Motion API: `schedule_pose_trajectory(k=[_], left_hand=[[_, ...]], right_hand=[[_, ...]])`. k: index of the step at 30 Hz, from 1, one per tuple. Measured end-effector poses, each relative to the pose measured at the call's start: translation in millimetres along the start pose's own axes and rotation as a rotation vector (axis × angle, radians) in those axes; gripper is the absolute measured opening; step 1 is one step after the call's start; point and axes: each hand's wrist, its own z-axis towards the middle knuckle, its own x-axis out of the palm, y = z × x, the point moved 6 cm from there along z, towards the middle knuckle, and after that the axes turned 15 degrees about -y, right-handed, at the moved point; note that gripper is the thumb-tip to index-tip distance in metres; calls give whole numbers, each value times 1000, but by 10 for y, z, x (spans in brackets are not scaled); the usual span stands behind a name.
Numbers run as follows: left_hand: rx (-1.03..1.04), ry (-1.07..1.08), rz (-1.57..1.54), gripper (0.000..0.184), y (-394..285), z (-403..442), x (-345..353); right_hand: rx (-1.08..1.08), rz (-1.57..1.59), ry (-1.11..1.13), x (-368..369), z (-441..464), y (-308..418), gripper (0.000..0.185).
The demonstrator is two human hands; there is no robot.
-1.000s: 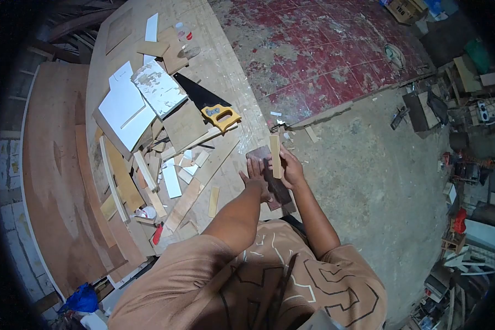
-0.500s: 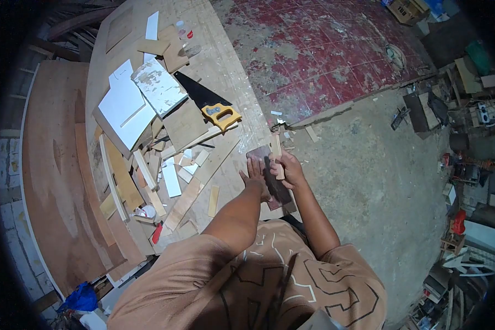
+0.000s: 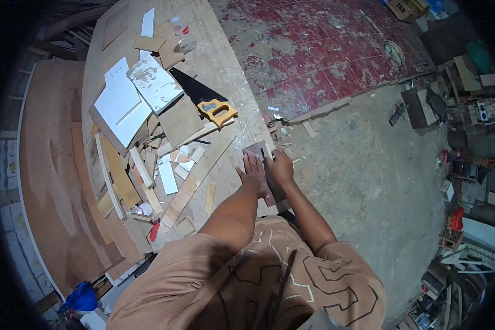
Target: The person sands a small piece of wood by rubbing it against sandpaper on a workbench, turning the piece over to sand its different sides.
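Observation:
A dark brown board [image 3: 273, 190] lies lengthwise along the right edge of the workbench, close to my body. My left hand [image 3: 252, 169] rests flat on it, fingers stretched out and pointing away from me. Closed at the board's right edge, my right hand [image 3: 282, 166] has its knuckles up and covers most of the pale wooden strip in its grip. A thin dark shape shows on the board just left of those fingers; what it is I cannot make out. Left of the board, a small pale wood piece [image 3: 210, 198] lies on the bench.
A handsaw [image 3: 217, 112] with a yellow handle lies further up the workbench [image 3: 203, 33]. White sheets [image 3: 117, 102], a paint-flaked panel [image 3: 155, 82] and several offcuts crowd the left. A red-handled tool [image 3: 154, 230] sits near the front edge. Concrete floor [image 3: 363, 176] lies right.
My right hand has turned knuckles-up and moved slightly left, against the board, hiding most of the wooden strip that was plainly visible in it. My left hand still presses the board; the view has shifted slightly.

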Motion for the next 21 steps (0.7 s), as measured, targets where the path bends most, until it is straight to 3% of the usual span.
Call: schedule_pose_trajectory(k=[3,11,16,21], left_hand=[[-20,-6,2,149,16,7,-15],[-27,-17,4,150,-9,1,-51],[-7,2,-12,151,14,0,-33],[-13,6,2,151,7,-6,-25]], right_hand=[[-66,-165,71,105,-50,88,24],[-76,-216,92,-15,-469,-21,22],[-24,-250,257,-191,-879,-238,18],[-54,-219,185,108,-466,-99,19]])
